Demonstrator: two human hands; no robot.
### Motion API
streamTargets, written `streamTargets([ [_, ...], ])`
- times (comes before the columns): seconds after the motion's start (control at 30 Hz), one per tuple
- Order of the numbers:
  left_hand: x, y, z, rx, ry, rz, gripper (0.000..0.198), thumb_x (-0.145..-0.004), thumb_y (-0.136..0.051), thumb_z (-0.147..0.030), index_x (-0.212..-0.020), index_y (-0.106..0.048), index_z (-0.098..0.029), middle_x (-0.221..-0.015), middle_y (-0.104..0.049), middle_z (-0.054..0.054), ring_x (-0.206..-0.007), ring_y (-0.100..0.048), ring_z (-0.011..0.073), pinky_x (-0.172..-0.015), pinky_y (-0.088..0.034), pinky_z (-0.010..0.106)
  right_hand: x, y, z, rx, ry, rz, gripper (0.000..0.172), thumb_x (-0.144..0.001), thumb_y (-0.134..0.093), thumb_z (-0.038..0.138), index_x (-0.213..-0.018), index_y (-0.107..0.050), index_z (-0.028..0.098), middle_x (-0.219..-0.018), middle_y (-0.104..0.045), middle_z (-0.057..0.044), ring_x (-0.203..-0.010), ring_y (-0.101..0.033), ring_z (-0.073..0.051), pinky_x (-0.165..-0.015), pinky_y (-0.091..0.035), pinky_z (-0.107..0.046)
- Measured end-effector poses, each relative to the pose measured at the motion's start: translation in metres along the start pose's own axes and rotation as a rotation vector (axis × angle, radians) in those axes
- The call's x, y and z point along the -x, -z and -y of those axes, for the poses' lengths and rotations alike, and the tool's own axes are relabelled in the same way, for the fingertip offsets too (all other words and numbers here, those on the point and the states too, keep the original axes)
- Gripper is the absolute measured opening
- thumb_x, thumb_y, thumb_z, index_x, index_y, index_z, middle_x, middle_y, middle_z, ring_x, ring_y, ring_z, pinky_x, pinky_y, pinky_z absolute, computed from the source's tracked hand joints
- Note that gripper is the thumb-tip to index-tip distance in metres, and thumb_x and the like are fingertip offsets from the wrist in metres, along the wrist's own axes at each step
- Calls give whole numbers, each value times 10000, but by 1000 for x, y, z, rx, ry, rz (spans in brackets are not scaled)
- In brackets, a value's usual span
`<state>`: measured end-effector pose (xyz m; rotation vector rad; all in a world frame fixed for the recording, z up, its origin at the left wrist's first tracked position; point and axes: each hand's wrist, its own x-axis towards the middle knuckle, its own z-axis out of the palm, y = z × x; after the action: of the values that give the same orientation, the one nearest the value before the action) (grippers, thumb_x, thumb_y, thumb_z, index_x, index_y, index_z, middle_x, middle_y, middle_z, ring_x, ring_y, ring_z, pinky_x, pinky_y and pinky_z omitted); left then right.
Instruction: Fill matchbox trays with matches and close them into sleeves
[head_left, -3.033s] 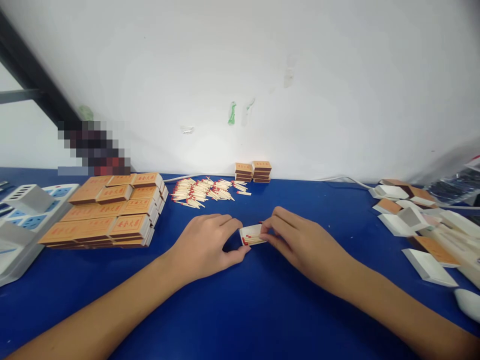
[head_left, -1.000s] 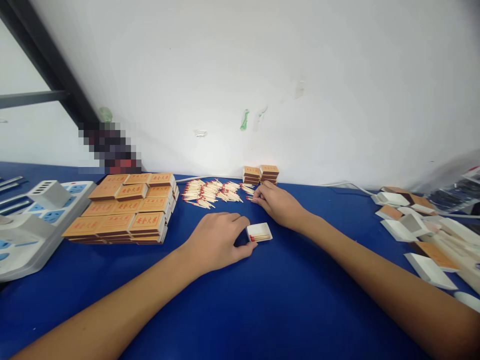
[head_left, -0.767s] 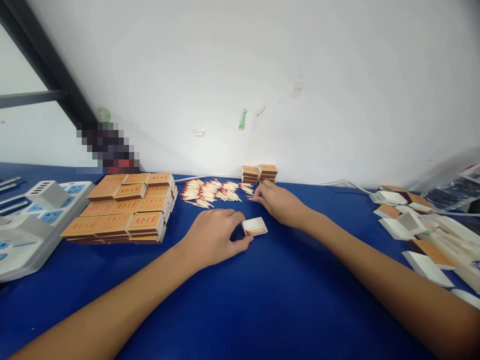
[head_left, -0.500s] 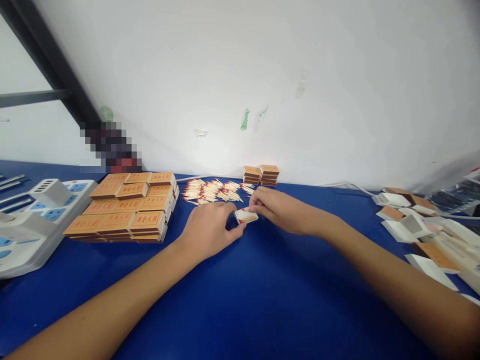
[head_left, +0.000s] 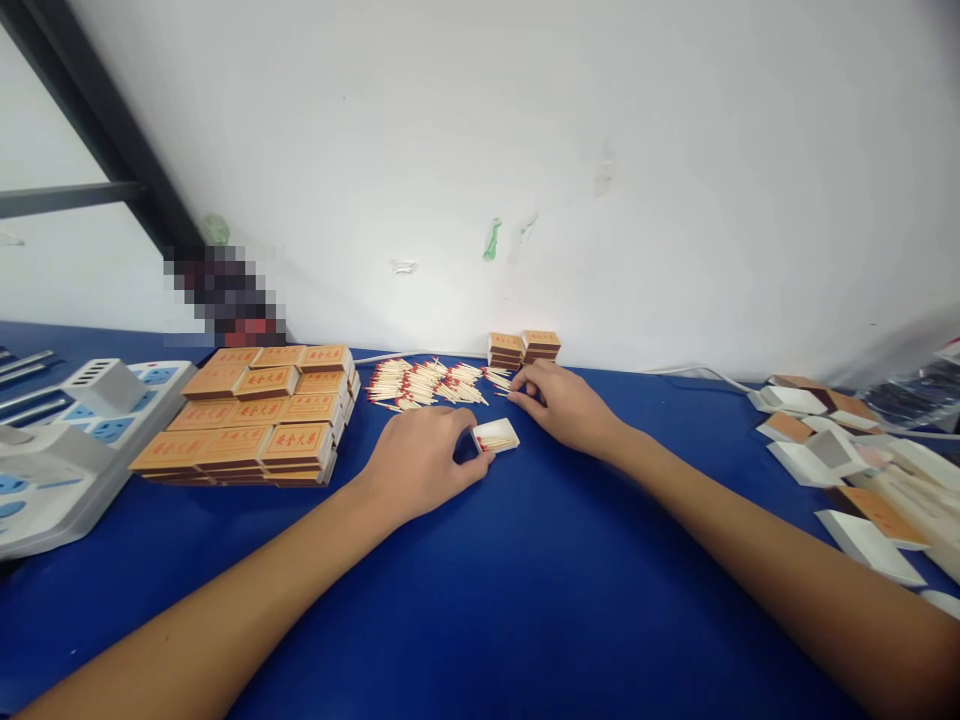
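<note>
My left hand [head_left: 427,455] is closed on a small white matchbox tray [head_left: 501,428], gripping its left end between thumb and fingers. A few red-tipped matches [head_left: 499,443] lie inside the tray along its near side. Beyond it, a loose pile of matches [head_left: 424,383] spreads over the blue table. My right hand [head_left: 562,400] is at the right end of that pile, its thumb and fingers curled in a pinch beside a few stray matches [head_left: 498,380]. Whatever those fingertips hold is too small to make out.
Stacked orange matchboxes [head_left: 247,415] stand on the left, beside a white power strip [head_left: 97,480] with plugs. Two short matchbox stacks [head_left: 540,345] sit against the wall. Empty trays and sleeves [head_left: 862,535] lie scattered at the right. A white cable [head_left: 697,370] runs along the back.
My right hand has left the tray and moved up and away to the stray matches, so the tray's inside now shows. My left hand keeps its grip on the tray.
</note>
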<state>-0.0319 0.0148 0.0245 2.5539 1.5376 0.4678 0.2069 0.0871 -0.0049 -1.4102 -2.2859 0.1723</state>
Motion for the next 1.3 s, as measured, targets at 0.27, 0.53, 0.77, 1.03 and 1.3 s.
streamTargets([
  [0.27, -3, 6, 5, -45, -3, 12, 263, -914, -674, -463, -965, -757, -219, -751, -713, 25, -659, -633, 200, -580, -331, 314, 0, 1, 2, -16, -9, 50, 94, -1013, -584, 233, -931, -610, 194, -954, -642, -73, -802, -589, -201, -727, -430, -325],
  [0.53, -2, 6, 8, -38, -9, -18, 237, -902, -686, -455, -923, -748, -227, -745, -710, 16, -689, -642, 206, -586, -340, 312, 6, 21, 33, -95, 169, 208, 111, -1022, -545, 231, -931, -605, 207, -956, -628, -56, -821, -568, -188, -713, -407, -303],
  [0.77, -2, 4, 6, -52, -7, 8, 268, -919, -662, -479, -913, -742, -223, -761, -718, 29, -685, -647, 204, -566, -318, 307, 6, 12, 35, -255, 145, 180, 116, -992, -624, 298, -922, -660, 213, -844, -630, -18, -742, -548, -167, -676, -411, -297],
  [1.03, -2, 5, 4, -40, -18, 22, 274, -911, -679, -478, -945, -762, -219, -732, -709, 20, -655, -638, 196, -561, -332, 313, -5, -10, 0, -90, 66, -133, 115, -961, -644, 254, -967, -748, 204, -889, -653, -72, -857, -585, -233, -801, -462, -378],
  [1.3, -2, 7, 5, -46, -18, 9, 267, -921, -667, -472, -949, -752, -221, -769, -722, 32, -687, -652, 211, -596, -372, 314, -9, -14, -3, -112, 68, -151, 121, -964, -627, 263, -992, -734, 215, -885, -624, -63, -861, -590, -235, -785, -466, -373],
])
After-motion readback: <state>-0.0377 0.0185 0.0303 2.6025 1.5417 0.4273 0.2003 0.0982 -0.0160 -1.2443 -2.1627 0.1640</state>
